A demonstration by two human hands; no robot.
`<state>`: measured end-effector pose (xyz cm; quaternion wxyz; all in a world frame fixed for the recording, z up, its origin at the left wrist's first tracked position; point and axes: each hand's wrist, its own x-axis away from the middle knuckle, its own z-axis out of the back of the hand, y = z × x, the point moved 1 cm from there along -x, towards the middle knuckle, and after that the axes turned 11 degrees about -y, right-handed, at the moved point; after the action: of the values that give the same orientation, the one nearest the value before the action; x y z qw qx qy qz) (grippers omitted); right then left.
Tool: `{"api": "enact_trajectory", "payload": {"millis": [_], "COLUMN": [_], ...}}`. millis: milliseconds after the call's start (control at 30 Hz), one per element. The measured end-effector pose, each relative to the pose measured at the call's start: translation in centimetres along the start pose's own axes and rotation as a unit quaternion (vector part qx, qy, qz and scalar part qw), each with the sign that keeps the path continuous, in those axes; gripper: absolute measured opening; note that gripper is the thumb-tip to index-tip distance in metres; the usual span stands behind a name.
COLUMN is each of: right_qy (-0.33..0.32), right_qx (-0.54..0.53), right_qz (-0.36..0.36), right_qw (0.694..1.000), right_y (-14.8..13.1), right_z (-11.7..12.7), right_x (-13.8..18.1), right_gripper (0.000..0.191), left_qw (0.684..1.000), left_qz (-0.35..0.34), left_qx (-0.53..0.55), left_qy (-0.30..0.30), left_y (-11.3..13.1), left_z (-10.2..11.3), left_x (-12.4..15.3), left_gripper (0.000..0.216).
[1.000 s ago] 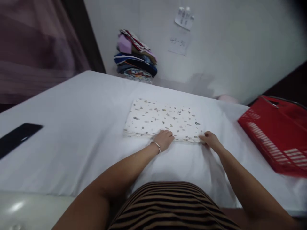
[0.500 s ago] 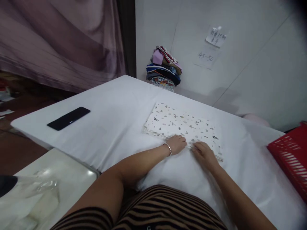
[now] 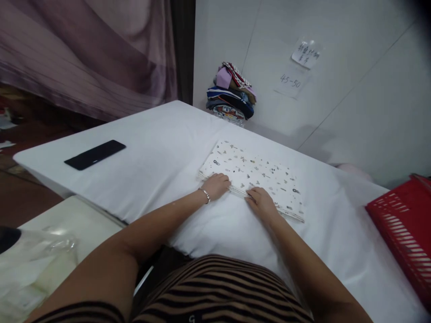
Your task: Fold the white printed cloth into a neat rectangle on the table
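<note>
A folded white cloth (image 3: pixel 257 175) with small printed figures lies flat on the white-covered table (image 3: pixel 151 148). My left hand (image 3: pixel 217 185), a bracelet on its wrist, rests on the cloth's near left corner with its fingers curled over the edge. My right hand (image 3: pixel 261 202) sits at the middle of the near edge, fingers together and gripping the edge. The two hands are about a hand's width apart.
A black phone (image 3: pixel 94 154) lies at the table's left. A stack of folded coloured cloths (image 3: pixel 232 92) stands against the wall at the back. A red plastic basket (image 3: pixel 404 224) sits at the right edge. Crumpled clear plastic (image 3: pixel 33 264) lies on a surface at lower left.
Both hands have slid left along the cloth's near edge, the left one reaching the left corner. The head view has turned left, bringing the curtain and phone into view.
</note>
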<state>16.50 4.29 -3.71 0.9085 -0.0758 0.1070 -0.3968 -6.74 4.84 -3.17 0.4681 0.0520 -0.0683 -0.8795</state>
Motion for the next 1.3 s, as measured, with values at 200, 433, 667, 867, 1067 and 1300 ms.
{"api": "enact_trajectory", "payload": {"millis": [200,433,667,867,1067,1300], "right_qy": [0.008,0.021,0.000,0.021,0.045,0.027], "right_qx": [0.005,0.030,0.019,0.023,0.022,0.005], "right_qz": [-0.009,-0.008,0.034,0.036,0.029,0.014], "right_qw": [1.000,0.999,0.999,0.999,0.998,1.000], "right_y": [0.1,-0.1,-1.8,-2.9,-2.9,-3.0], "right_z": [-0.6,-0.8,-0.9,-2.2,-2.6,-2.2], "right_x": [0.1,0.2,-2.6,-3.8,-3.4,-3.7], "right_gripper": [0.025,0.024,0.024,0.025,0.025,0.025], "left_qw": [1.000,0.999,0.999,0.999,0.997,0.941], "left_qz": [-0.005,-0.023,-0.016,0.017,0.058,0.256], "left_qx": [0.001,0.024,0.017,0.030,0.048,0.173], "left_qy": [0.010,0.025,0.024,0.030,0.031,0.141], "left_y": [-0.2,-0.9,-0.9,-2.0,-3.2,-7.1], "left_z": [-0.4,-0.7,-0.7,-0.5,0.7,2.3], "left_x": [-0.1,0.0,0.2,0.7,1.5,3.8], "left_gripper": [0.019,0.017,0.015,0.019,0.018,0.021]}}
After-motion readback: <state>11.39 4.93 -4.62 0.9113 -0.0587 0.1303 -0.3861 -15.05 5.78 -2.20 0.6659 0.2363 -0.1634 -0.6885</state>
